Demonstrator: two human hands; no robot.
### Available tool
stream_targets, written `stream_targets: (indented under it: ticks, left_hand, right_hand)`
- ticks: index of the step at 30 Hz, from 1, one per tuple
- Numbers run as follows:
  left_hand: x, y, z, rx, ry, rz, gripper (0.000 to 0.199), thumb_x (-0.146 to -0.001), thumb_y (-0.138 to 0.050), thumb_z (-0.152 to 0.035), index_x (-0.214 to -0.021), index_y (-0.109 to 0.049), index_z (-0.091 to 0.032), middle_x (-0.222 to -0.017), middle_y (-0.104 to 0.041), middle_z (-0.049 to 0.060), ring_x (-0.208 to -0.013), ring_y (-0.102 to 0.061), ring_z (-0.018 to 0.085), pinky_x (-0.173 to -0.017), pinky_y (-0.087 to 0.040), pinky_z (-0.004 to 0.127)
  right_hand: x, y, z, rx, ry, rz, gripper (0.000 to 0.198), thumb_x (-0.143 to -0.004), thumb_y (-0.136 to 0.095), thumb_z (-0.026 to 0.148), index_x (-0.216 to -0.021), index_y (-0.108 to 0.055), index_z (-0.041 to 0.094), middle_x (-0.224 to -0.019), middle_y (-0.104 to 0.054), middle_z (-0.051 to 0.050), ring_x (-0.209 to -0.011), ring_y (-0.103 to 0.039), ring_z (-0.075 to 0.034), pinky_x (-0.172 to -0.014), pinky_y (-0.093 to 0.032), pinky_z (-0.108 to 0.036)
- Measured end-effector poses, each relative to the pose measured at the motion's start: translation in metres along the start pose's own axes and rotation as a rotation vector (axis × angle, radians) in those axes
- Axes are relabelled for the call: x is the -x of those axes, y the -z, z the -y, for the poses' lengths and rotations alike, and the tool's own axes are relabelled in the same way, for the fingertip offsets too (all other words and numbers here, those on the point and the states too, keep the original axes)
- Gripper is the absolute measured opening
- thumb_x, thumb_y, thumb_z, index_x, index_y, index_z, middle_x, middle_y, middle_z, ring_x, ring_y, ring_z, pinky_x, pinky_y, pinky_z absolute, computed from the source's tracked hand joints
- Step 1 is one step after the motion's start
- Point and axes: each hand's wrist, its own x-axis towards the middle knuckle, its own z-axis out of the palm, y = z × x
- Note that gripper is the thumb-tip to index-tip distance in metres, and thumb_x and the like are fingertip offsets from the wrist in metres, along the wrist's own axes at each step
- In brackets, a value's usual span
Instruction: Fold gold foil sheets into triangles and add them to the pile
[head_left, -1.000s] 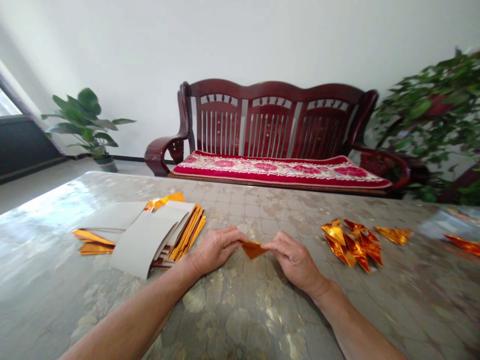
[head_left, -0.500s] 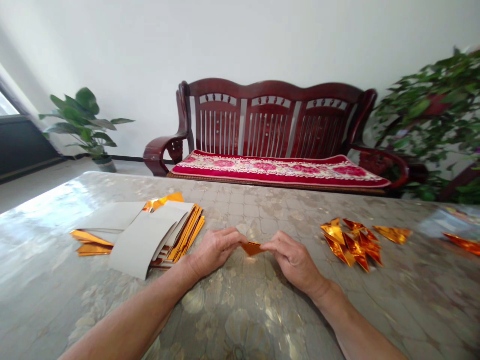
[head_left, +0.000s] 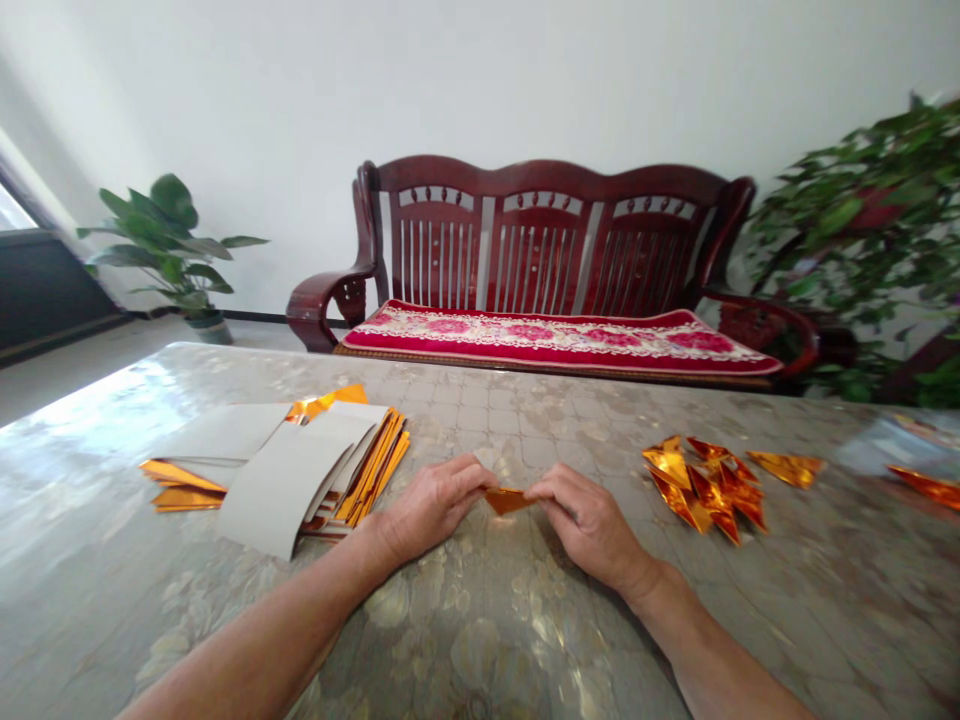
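Between my two hands is a small piece of folded gold foil paper point(head_left: 508, 500), its point turned down toward the tabletop. My left hand point(head_left: 439, 503) pinches its left end, and my right hand point(head_left: 585, 515) pinches the right end; the fingertips partly cover both ends. Left of my left hand lies a stack of foil paper sheets point(head_left: 289, 480), pale grey on the back with gold edges showing. Several finished-looking gold folded foil pieces point(head_left: 705, 490) are heaped to the right of my right hand, with a single gold piece point(head_left: 786, 468) beside them.
A patterned cover lies over the table point(head_left: 480, 640). At its right edge sits a clear plastic bag point(head_left: 900, 445) with another gold piece point(head_left: 926, 487) by it. Behind the table stands a dark red wooden bench point(head_left: 536, 240), with potted plants point(head_left: 172, 240) on either side.
The gold piece has shifted very slightly; its top fold looks flatter than before. Both hands keep their pinch in nearly the same place.
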Motion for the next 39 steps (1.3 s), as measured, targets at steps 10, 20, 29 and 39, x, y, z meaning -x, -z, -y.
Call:
stream_targets:
  ticks: [10, 20, 29, 39]
  left_hand:
    - [0.0018, -0.0016, 0.0025, 0.000, -0.081, -0.010, 0.027, -0.094, -0.044, -0.009, -0.109, -0.063, -0.022, -0.100, -0.063, 0.004, -0.093, -0.061, 0.014, -0.082, -0.046, 0.022]
    - [0.0016, -0.0003, -0.0012, -0.063, -0.078, 0.025, 0.042, -0.089, -0.043, -0.003, -0.116, -0.064, -0.026, -0.106, -0.060, 0.003, -0.093, -0.062, 0.013, -0.083, -0.048, 0.023]
    - [0.0003, -0.0025, -0.0032, -0.073, -0.036, 0.052, 0.037, -0.091, -0.045, -0.006, -0.115, -0.064, -0.026, -0.108, -0.060, 0.004, -0.094, -0.062, 0.014, -0.084, -0.049, 0.023]
    - [0.0016, -0.0040, 0.0016, -0.079, -0.013, -0.004, 0.021, -0.098, -0.048, -0.018, -0.095, -0.068, -0.020, -0.084, -0.065, 0.002, -0.077, -0.062, 0.013, -0.069, -0.045, 0.020]
  right_hand:
    - [-0.0002, -0.0011, -0.0007, -0.009, 0.050, -0.004, 0.030, -0.090, -0.046, 0.003, -0.097, -0.067, 0.024, -0.084, -0.060, -0.002, -0.081, -0.058, -0.015, -0.073, -0.045, -0.027]
    - [0.0005, -0.0008, 0.0003, 0.003, 0.024, 0.003, 0.030, -0.090, -0.046, 0.003, -0.096, -0.067, 0.023, -0.084, -0.061, -0.002, -0.081, -0.058, -0.016, -0.073, -0.045, -0.026]
    - [-0.0015, -0.0020, -0.0005, 0.013, 0.045, -0.001, 0.029, -0.092, -0.045, 0.005, -0.092, -0.068, 0.023, -0.082, -0.060, -0.002, -0.079, -0.057, -0.015, -0.072, -0.045, -0.027]
    - [-0.0016, -0.0005, 0.0014, 0.043, 0.051, 0.053, 0.021, -0.094, -0.052, 0.013, -0.106, -0.066, 0.023, -0.087, -0.064, -0.003, -0.083, -0.061, -0.016, -0.076, -0.048, -0.028]
